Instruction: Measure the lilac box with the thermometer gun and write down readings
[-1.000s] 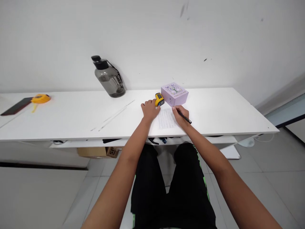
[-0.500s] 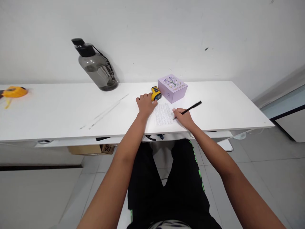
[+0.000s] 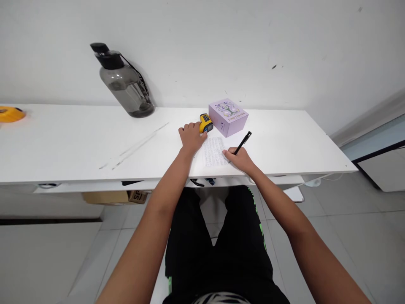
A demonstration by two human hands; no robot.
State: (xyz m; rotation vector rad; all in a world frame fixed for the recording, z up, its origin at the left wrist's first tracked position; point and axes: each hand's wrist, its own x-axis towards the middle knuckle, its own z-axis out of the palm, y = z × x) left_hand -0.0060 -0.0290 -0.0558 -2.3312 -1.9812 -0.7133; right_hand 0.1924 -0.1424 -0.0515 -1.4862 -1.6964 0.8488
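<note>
My left hand (image 3: 190, 137) is closed around a yellow-and-black handheld device (image 3: 206, 123) with a small screen; its lower part is hidden by my fingers. Between my hands lies a white sheet of paper (image 3: 214, 153) covered in small handwriting. Pinched in the fingers of my right hand (image 3: 239, 158) is a black pen (image 3: 243, 142), tilted up to the right, its tip down by the paper's lower right edge. Just right of the device sits a lilac box (image 3: 228, 117) with a tree-like print on top.
A grey see-through water bottle (image 3: 128, 90) with a black lid stands near the wall. At the far left, an orange-yellow object (image 3: 12, 114) is cut off by the frame. The white table (image 3: 63, 147) has dark streaks. Below it are a shelf and a cardboard box (image 3: 107, 197).
The pen has swung more upright in my right hand, which has shifted slightly left. My left hand keeps hold of the device. The whole view has moved a little.
</note>
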